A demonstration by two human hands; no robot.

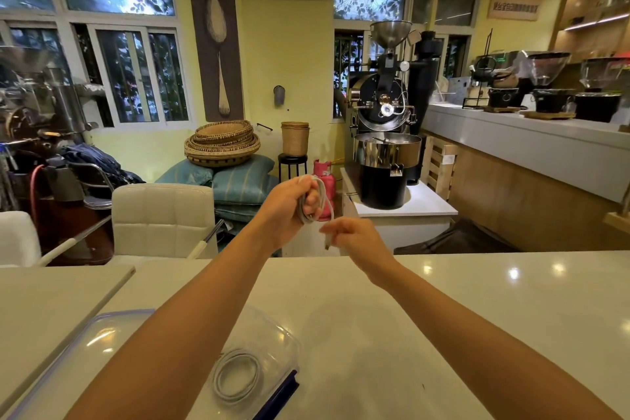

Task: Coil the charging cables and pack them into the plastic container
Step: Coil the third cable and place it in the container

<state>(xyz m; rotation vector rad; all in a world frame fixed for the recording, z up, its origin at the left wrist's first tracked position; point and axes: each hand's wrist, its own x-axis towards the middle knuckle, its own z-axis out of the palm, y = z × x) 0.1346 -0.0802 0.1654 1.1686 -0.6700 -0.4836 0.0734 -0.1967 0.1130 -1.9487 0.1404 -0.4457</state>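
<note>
Nearest the lens, a clear plastic container (272,344) on the white counter (443,317) holds one coiled cable (237,375). Beyond it, the left hand (289,204) grips a second cable (320,196), looped upright around its curled fingers. The right hand (354,237), just beside and lower, pinches the loose plug end (326,244), which hangs downward. A coffee roaster (385,106) stands behind.

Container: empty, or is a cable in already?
Not empty: one coiled white cable lies inside the clear container.
</note>
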